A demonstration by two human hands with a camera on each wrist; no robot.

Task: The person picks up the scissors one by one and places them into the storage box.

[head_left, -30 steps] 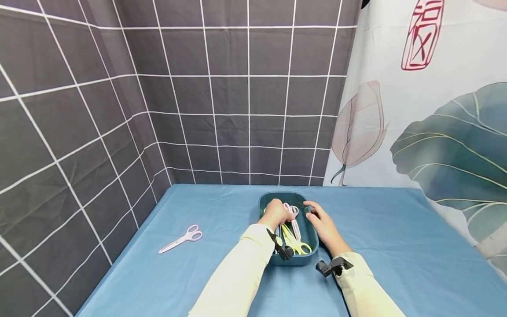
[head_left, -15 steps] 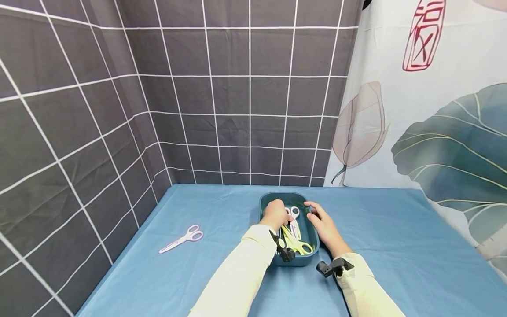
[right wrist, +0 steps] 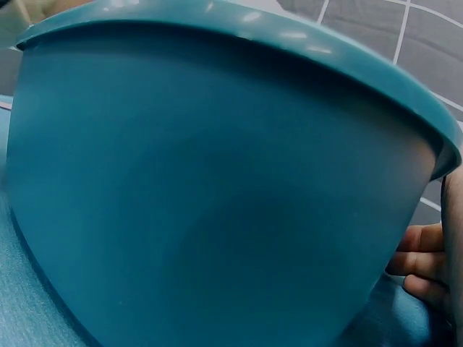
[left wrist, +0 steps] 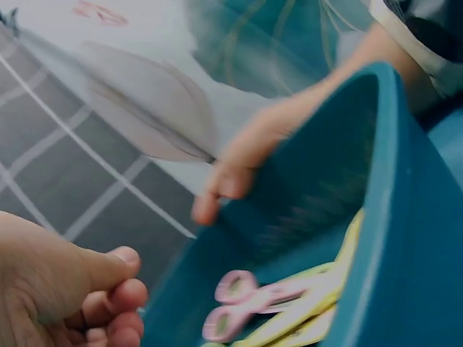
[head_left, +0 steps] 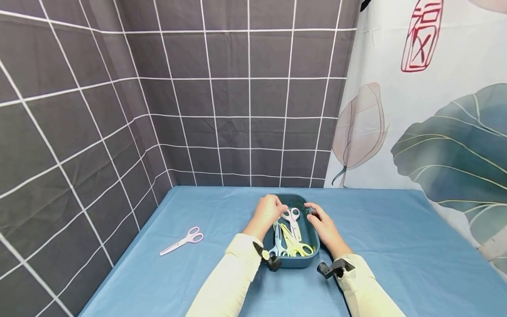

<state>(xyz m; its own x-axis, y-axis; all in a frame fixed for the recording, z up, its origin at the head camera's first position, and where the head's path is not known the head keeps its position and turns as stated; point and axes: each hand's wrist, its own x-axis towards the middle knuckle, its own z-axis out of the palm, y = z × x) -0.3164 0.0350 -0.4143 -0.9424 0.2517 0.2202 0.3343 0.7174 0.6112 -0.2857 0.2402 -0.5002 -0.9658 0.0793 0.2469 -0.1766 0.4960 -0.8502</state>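
Observation:
A dark teal tray [head_left: 295, 262] holds several scissors. Inside are pink-handled scissors [head_left: 292, 216], yellow scissors [head_left: 298, 245] and light blue scissors [head_left: 278, 241]. My left hand [head_left: 266, 214] hovers over the tray's left rim. In the left wrist view, its fingers are loosely curled, the thumb near the index finger, with nothing held. My right hand [head_left: 324, 225] holds the tray's right rim, thumb and index finger over the edge. Other right-hand fingers [right wrist: 423, 264] lie against the outer wall in the right wrist view.
Another pair of pink scissors [head_left: 184, 241] lies on the blue tablecloth [head_left: 214, 273], left of the tray. A dark gridded cloth [head_left: 237, 97] hangs behind and to the left, and a printed white cloth [head_left: 396, 48] at the right.
My left hand has let go of the pink-handled scissors, which now lie in the tray, and has moved left towards the rim, uncovering the blue scissors. The right hand stays on the tray.

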